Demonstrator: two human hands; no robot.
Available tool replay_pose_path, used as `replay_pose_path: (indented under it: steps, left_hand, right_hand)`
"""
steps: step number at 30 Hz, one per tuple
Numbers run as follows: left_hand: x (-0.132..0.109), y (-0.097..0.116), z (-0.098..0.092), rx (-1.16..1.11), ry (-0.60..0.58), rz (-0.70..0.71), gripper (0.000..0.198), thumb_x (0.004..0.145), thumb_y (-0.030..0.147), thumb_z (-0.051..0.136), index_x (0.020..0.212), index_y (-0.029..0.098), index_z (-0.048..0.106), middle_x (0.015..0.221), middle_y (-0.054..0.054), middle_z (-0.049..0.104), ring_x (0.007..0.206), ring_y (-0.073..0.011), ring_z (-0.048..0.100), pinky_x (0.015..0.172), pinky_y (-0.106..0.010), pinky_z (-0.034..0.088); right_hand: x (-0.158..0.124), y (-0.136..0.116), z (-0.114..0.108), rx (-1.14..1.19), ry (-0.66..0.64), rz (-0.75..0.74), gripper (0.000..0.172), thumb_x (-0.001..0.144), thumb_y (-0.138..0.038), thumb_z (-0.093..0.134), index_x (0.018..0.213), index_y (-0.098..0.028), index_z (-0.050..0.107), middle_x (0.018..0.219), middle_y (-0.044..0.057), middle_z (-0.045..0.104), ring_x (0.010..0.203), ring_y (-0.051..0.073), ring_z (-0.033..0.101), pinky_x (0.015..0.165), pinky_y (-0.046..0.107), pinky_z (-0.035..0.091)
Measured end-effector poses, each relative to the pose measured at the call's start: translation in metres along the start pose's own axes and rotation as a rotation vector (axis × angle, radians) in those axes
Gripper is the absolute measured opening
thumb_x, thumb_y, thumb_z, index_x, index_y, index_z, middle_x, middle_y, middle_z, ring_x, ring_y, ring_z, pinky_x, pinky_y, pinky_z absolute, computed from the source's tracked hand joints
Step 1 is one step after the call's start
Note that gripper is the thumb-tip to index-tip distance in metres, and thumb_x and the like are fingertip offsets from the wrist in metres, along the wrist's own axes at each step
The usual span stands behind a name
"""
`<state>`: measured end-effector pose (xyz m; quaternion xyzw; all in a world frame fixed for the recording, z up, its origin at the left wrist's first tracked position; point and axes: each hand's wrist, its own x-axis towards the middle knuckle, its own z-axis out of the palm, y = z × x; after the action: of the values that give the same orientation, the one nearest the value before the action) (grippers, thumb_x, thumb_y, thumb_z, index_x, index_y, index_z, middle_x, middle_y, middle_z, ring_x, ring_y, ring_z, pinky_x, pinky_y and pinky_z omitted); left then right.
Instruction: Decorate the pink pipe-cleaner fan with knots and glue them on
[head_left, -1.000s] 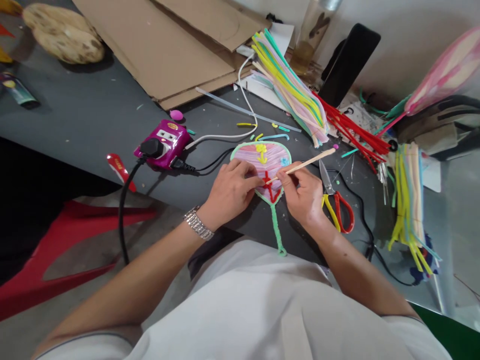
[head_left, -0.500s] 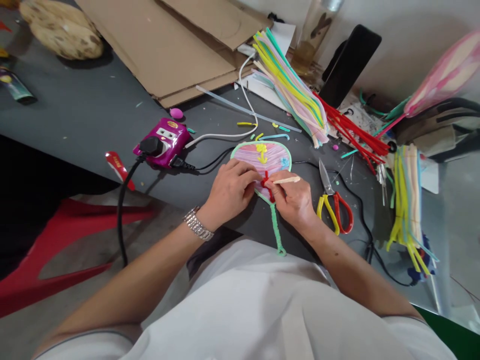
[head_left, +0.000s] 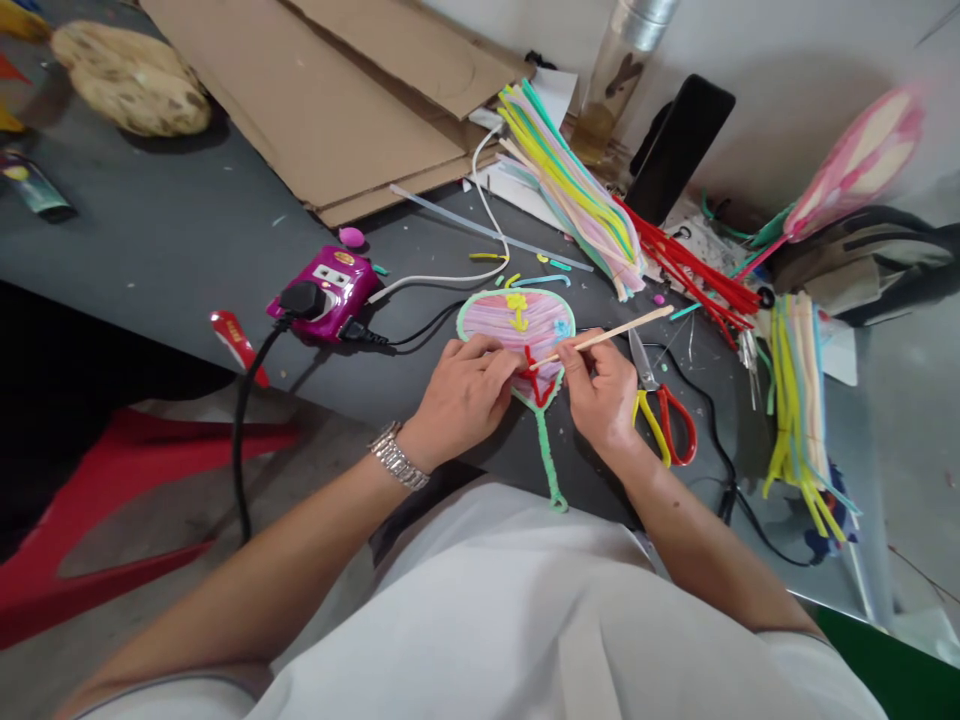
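Observation:
A round fan (head_left: 487,318) made of pipe cleaners lies in front of me, with a green rim, pink and lilac rows and a twisted green handle (head_left: 546,460). On it sit a yellow flower (head_left: 517,303) and a small blue flower (head_left: 562,328). A bent red pipe cleaner (head_left: 541,392) lies across its lower part. My left hand (head_left: 465,400) rests on the fan, fingertips closed at the red piece. My right hand (head_left: 604,395) pinches a thin pale stick (head_left: 630,325), whose lower tip is at the red pipe cleaner.
Scissors (head_left: 666,415) lie right of my right hand. Bundles of coloured pipe cleaners (head_left: 577,190) and red ones (head_left: 690,265) lie behind, another bundle (head_left: 799,400) at right. A purple power socket (head_left: 334,290) with cords, a red-handled cutter (head_left: 234,340) and cardboard (head_left: 337,110) are leftward.
My right hand has moved slightly right, off the red pipe cleaner. The pale stick has swung so its long end points up and right. My left hand stays on the fan.

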<state>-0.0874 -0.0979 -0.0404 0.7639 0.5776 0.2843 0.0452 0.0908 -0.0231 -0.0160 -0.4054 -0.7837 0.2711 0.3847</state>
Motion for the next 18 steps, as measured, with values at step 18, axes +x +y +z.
replay_pose_path:
  steps: [18]
  left_hand:
    - [-0.001,-0.001,0.003,0.006,0.038,0.007,0.023,0.090,0.006,0.049,0.106,0.020,0.058,0.085,-0.005,0.075,0.101,-0.0294,0.062,0.073,-0.040,0.035]
  right_hand:
    - [0.010,0.003,0.003,-0.012,-0.056,-0.008,0.022,0.100,-0.032,0.054,0.084,-0.021,0.063,0.074,0.001,0.067,0.062,0.014,0.059,0.062,0.027,0.046]
